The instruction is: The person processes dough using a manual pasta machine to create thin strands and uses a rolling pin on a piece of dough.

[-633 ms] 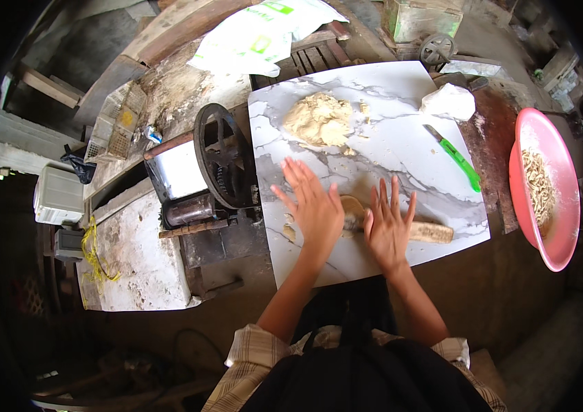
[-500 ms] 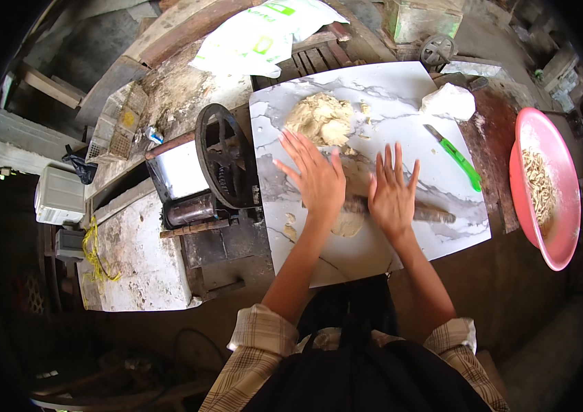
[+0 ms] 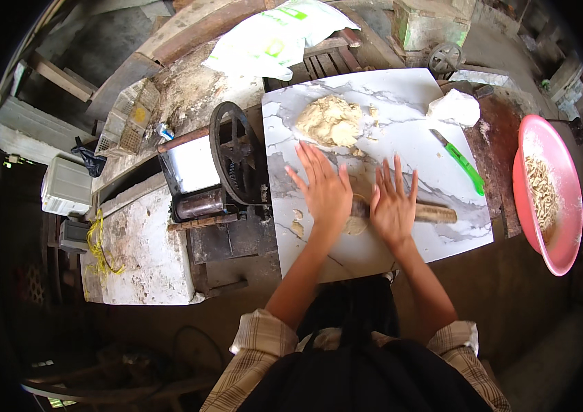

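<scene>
A wooden rolling pin lies crosswise on the white marbled board, its right end showing past my right hand. My left hand rests flat over its left part, fingers stretched out. Also flat and open, my right hand presses on the pin further right. Under the pin, between my hands, a flattened piece of dough shows in part. A large lump of dough sits just beyond my left fingertips. Small dough scraps lie left of my left wrist.
A green-handled knife and a white plastic bag are on the board's right side. Beyond them stands a pink basin holding dough strips. A hand-wheel roller machine borders the board's left edge; a white-green sack lies behind.
The whole view has shifted slightly. My hands stay flat on the rolling pin, which sits at nearly the same place on the board and looks less blurred.
</scene>
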Available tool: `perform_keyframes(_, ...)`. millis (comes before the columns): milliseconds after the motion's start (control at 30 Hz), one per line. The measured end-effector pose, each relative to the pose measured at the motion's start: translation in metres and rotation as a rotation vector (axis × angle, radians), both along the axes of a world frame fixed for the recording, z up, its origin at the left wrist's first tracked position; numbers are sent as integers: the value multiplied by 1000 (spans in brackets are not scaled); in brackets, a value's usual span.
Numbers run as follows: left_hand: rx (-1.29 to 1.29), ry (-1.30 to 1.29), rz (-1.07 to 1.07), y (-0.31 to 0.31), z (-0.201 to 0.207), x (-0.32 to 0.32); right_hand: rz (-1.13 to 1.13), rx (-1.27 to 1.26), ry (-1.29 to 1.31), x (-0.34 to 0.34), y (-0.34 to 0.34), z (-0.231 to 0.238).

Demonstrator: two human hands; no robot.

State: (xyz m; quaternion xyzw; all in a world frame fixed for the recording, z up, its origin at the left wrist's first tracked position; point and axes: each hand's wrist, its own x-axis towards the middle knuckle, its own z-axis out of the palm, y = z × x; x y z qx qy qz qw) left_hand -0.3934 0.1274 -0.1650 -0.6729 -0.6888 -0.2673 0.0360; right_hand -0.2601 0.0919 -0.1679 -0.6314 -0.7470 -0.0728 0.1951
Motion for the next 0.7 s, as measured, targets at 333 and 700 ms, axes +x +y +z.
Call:
perform_keyframes(333,-12,55,-58,-39,-11,-4,-1,0,100,-1,-31,-22)
perform_keyframes(700,32,-29,64,24,-6,-10,-62,67,35,-12,41,-5)
